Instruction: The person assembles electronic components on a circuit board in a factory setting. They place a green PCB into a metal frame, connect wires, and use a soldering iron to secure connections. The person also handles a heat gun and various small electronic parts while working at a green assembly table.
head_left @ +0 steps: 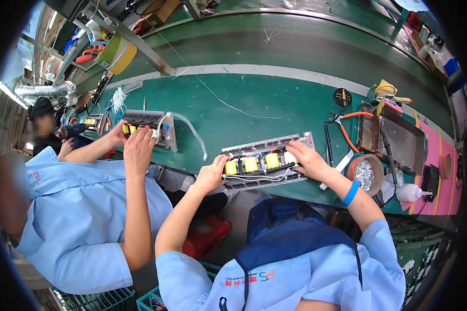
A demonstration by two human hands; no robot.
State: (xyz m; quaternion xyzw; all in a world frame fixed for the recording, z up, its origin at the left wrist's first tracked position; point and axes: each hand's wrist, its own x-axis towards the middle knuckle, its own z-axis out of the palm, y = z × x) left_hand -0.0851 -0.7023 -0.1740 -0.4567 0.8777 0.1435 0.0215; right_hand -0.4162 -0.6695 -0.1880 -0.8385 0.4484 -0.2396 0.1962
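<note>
Apparently bracing circuit board (269, 161) at near edge of bench (285, 106), 12 o'clock ahead; holding 9 o'clock end in left hand (211, 174), 3 o'clock end in right hand (311, 163), likely against shifting.

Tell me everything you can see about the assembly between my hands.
The assembly is long, with a silvery, metal-looking base, three visible yellow blocks in a row, black parts along its long edges and white wires along the near side. It lies askew at the near edge of the bench. Your left hand touches its left end, your right hand its right.
</note>
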